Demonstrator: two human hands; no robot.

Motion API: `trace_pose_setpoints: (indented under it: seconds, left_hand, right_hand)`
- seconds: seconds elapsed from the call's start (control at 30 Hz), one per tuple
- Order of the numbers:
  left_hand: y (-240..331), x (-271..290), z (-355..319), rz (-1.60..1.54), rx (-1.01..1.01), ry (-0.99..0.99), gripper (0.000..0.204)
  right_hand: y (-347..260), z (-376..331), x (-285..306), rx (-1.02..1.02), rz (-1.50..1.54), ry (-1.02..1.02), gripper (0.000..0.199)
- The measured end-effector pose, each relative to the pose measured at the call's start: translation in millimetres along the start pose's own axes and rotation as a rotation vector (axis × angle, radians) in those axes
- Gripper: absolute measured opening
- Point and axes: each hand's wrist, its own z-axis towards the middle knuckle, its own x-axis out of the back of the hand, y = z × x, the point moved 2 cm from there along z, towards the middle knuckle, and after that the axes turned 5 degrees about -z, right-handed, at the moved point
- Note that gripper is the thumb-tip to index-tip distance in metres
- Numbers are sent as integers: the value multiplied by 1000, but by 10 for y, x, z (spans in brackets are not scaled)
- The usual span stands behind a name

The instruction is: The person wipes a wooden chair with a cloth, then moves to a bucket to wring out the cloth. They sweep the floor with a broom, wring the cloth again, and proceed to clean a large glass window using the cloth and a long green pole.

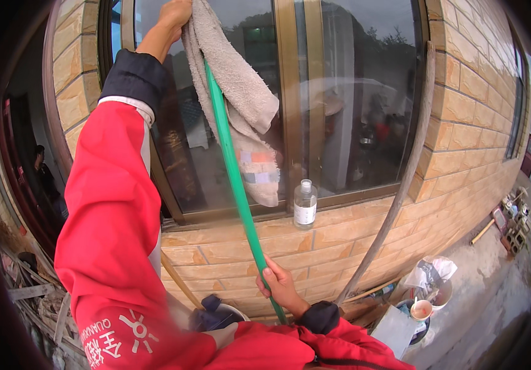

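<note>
My left arm reaches up, and my left hand (174, 15) is closed on a beige towel (231, 68) at the top edge of the view. The towel hangs in folds in front of the window, with a checked orange and grey patch near its lower end. A green pole (233, 166) slants up under the cloth, so its upper end is hidden. Lower down, my right hand (281, 287) wraps round that pole. On the window ledge, right of the towel, stands a clear bottle (305, 205) with a white label.
A sliding window (364, 92) with brown frames fills the wall ahead. A wooden pole (395, 203) leans on the brick wall (456, 135). Lower right are a white bucket (443, 295) with a plastic bag and a paper cup (421, 310). Scrap wood (34, 293) lies at left.
</note>
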Motion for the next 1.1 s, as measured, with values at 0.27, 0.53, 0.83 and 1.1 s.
trace_pose_setpoints:
  seconds: [0.27, 0.53, 0.83, 1.1]
  left_hand:
    - [303, -406, -563, 909, -517, 91, 31]
    - [261, -136, -519, 1103, -506, -244, 37]
    - [130, -171, -710, 461, 67, -466, 41]
    - [292, -508, -791, 494, -55, -642, 33]
  right_hand:
    - [153, -203, 128, -32, 10, -11, 46]
    - [210, -189, 95, -39, 120, -16, 47]
    - [211, -211, 152, -113, 169, -37, 47]
    - [178, -158, 167, -84, 140, 6, 47]
